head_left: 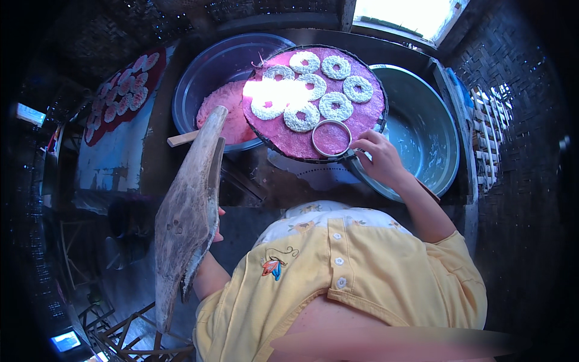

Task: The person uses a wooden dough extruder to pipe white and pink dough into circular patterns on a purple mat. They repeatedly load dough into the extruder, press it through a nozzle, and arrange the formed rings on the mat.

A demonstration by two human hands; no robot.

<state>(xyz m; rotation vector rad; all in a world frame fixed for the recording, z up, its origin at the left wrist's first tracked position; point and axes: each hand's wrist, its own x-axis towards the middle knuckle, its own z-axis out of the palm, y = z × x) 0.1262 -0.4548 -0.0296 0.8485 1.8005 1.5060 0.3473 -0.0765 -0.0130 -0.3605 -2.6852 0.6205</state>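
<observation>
A round dark-rimmed tray covered in pink bears several white, textured rings with central holes, some washed out by bright light. A thin ring mould lies at the tray's near right. My right hand has its fingertips pinched at that mould's right edge. My left hand is largely hidden behind a long, weathered wooden piece, with fingertips wrapped round its right side. A blue basin under the tray's left holds pink mash; a wooden handle sticks out beside it.
A large grey-green basin stands at the right. At the left, a red mat with pink-white rings rests on a pale surface. Woven walls surround the work, with a bright opening above. Bamboo framework shows lower left.
</observation>
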